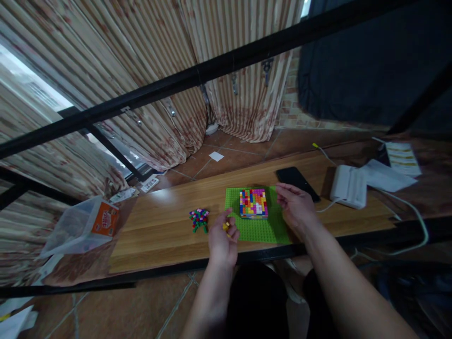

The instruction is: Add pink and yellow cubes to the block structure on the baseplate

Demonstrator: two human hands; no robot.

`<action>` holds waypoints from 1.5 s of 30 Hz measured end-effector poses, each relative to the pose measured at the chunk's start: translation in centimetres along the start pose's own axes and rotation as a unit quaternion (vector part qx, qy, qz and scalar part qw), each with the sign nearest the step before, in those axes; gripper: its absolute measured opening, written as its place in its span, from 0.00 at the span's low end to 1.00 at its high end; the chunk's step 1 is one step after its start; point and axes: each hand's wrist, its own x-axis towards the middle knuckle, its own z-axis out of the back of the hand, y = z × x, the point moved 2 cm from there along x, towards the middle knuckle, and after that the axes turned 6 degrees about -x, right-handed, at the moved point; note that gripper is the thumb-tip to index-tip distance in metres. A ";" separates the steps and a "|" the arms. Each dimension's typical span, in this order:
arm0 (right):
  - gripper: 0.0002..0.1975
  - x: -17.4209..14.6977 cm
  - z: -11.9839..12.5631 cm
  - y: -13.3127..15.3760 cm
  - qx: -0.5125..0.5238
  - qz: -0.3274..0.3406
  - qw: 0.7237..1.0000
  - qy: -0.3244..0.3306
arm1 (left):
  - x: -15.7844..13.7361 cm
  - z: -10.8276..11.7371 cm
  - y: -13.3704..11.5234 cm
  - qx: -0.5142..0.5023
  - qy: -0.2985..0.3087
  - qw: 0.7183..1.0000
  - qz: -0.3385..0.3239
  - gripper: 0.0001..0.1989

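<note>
Head view: striped curtains (148, 42) hang well beyond the left hand (219, 238) and right hand (296, 203), a black rail (158, 98) crossing in front of them.
Wooden table (151, 238): under both hands; its near edge passes below the wrists, and a broad stretch of wood runs from the left hand to the left end, room for sideways movement.
Clear plastic bin (72, 223): far to the left of the left hand, past the table's end (orange label facing inward).
Green baseplate (261, 233): between the hands; its left edge meets the left fingers, its right edge lies by the right hand, and its near edge sits close to the table's.
Right hand: fingers partly bent, thumb side toward the block; I cannot tell whether it pinches anything.
Left hand: palm up, fingers curled loosely around yellow pieces.
Dark flat device (294, 180): just beyond the right hand.
White box (349, 186): right of the right hand, a gap of wood between.
Brick block (253, 204): multicoloured, on the baseplate between the hands, green margin around it.
Brick cluster (199, 220): just left of the left hand, on wood.
Yellow pieces (226, 226): within the left fingers.
</note>
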 end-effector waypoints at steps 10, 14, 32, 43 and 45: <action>0.19 0.4 0.5 0.6 -0.162 0.098 0.981 0.039 | 0.6 -9.4 0.0 -0.201 0.069 0.972 0.106 0.13; 0.23 1.3 0.1 -0.8 -0.239 0.099 0.963 0.077 | 1.1 -9.3 -0.1 -0.230 0.047 0.968 0.085 0.11; 0.17 1.4 -2.1 -2.4 -0.116 -0.003 0.991 0.073 | 2.9 -6.3 -0.3 -0.221 0.043 0.969 0.102 0.11; 0.22 0.8 -1.6 -1.5 -0.126 0.008 0.990 0.058 | 2.5 -6.8 1.3 -0.257 0.041 0.962 0.089 0.11; 0.22 0.8 -1.1 -0.9 -0.125 0.022 0.991 0.036 | 2.4 -6.7 1.3 -0.263 0.035 0.960 0.087 0.11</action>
